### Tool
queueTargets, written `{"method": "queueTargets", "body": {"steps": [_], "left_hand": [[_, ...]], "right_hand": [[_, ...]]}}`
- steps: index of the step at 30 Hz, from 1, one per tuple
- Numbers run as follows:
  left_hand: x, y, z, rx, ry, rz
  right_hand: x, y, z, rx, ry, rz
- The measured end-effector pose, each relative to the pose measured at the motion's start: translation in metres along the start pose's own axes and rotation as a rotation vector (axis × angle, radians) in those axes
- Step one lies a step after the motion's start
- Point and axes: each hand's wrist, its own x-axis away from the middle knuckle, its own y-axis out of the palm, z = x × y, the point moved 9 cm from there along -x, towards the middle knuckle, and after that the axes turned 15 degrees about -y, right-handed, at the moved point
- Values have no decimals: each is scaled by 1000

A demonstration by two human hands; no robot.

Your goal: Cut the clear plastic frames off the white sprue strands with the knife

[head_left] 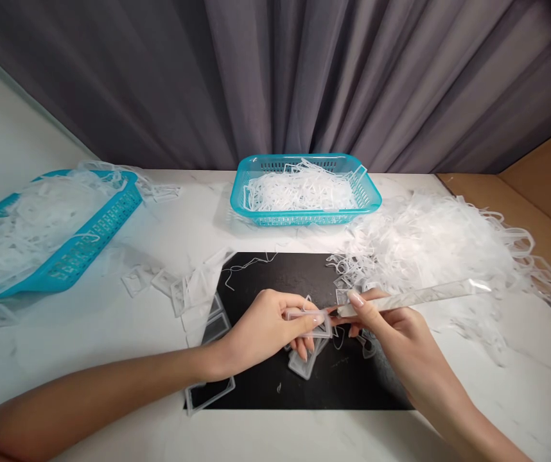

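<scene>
Spreading across most of the view, a white table [87,327] bears a heap of white plastic trimmings [429,244] on its right side, a tilted blue basket [87,237] at the left piled with more of them, and a second blue basket [304,217] at the back, also filled. Nearer the person lies a black mat [280,282], with flat clear frames [302,367] scattered on it and along its left edge. Above the mat the left hand [261,327] pinches a small clear frame [310,319] between thumb and fingertips; it is rectangular, see-through and thin-walled with a raised rim. The right hand [391,324] grasps a long clear strip [415,297] near its left end, and that end touches the frame's right edge while the rest points out over the heap.
</scene>
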Motion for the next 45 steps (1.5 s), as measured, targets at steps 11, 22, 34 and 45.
{"method": "queueTargets", "body": {"steps": [11,22,34,45], "left_hand": [[0,2,-1,34,-2,-5],[0,1,0,14,42,34],[3,-1,0,50,115,76],[-4,23,-4,399,-25,-395]], "right_hand": [[-1,3,-4,34,-45,-35],[2,4,-6,129,-72,-37],[7,13,-19,215,-281,8],[9,1,-18,246,-242,84]]}}
